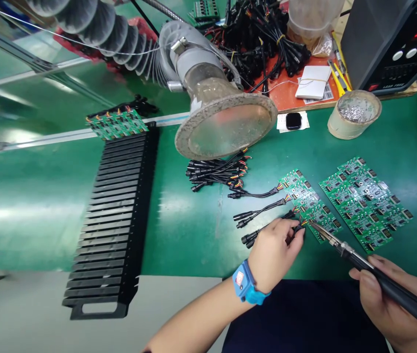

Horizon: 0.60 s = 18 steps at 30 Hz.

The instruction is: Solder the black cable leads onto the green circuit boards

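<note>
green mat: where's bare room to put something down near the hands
Bare green mat lies between the black rack and the cable bundle. It is crowded around the left hand, soldering iron and circuit boards.

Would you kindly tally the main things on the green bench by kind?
Green circuit-board panels: 3 (left hand steadies one; another; one on the rack)
Soldering iron: 1, in right hand
Black slotted rack: 1
Fume extractor hood: 1
Tape roll: 1
Total: 7
</note>
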Each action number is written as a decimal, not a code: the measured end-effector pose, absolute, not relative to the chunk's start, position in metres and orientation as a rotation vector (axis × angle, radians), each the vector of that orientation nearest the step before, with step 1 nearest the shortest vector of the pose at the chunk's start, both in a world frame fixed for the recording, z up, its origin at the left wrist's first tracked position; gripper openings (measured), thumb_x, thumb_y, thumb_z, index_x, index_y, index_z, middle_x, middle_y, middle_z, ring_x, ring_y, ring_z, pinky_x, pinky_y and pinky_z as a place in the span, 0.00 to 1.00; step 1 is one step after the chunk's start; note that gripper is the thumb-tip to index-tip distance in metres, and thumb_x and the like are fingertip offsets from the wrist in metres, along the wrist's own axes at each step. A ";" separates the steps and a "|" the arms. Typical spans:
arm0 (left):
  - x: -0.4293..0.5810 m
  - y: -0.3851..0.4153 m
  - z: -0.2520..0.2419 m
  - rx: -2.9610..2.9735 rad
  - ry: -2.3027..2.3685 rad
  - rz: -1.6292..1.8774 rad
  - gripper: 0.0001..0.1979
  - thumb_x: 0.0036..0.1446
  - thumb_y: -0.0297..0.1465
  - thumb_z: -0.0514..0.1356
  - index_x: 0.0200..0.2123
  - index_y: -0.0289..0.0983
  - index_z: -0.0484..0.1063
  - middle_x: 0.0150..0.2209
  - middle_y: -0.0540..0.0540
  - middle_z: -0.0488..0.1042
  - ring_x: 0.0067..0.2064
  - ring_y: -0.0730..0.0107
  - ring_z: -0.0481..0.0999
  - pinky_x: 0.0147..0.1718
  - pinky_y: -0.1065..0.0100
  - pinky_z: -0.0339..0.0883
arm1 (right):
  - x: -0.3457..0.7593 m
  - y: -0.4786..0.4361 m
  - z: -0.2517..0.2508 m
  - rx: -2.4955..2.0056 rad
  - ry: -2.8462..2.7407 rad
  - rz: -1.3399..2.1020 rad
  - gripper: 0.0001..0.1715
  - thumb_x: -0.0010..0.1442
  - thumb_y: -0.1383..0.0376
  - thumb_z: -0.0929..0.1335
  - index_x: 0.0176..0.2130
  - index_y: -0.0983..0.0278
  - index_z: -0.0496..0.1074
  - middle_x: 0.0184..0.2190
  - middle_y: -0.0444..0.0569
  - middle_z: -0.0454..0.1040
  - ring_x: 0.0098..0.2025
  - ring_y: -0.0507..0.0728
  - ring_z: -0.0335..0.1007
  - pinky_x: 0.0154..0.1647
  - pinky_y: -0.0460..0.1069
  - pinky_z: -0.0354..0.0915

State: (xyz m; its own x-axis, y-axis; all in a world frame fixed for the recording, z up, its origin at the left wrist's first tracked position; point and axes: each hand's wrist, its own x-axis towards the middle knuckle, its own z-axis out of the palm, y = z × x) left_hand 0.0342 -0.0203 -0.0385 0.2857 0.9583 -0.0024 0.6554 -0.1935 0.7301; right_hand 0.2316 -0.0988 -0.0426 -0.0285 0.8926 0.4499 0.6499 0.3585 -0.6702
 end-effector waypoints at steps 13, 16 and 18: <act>0.037 -0.026 -0.042 2.045 1.490 0.673 0.07 0.60 0.30 0.56 0.39 0.34 0.73 0.29 0.46 0.72 0.24 0.73 0.72 0.28 0.71 0.71 | 0.223 -0.088 -0.036 -1.344 -1.780 0.400 0.13 0.60 0.70 0.65 0.46 0.62 0.67 0.19 0.42 0.70 0.20 0.54 0.69 0.21 0.48 0.70; 0.038 -0.027 -0.043 2.081 1.490 0.690 0.08 0.61 0.29 0.56 0.40 0.32 0.72 0.29 0.46 0.72 0.25 0.72 0.72 0.28 0.70 0.72 | 0.222 -0.092 -0.040 -1.338 -1.778 0.378 0.12 0.60 0.70 0.65 0.46 0.64 0.68 0.20 0.42 0.70 0.21 0.53 0.70 0.23 0.47 0.70; 0.039 -0.028 -0.044 2.107 1.491 0.696 0.08 0.61 0.29 0.55 0.40 0.32 0.72 0.29 0.45 0.71 0.25 0.71 0.72 0.28 0.70 0.72 | 0.223 -0.096 -0.043 -1.386 -1.743 0.322 0.10 0.59 0.69 0.66 0.43 0.65 0.69 0.21 0.44 0.72 0.22 0.54 0.71 0.25 0.48 0.71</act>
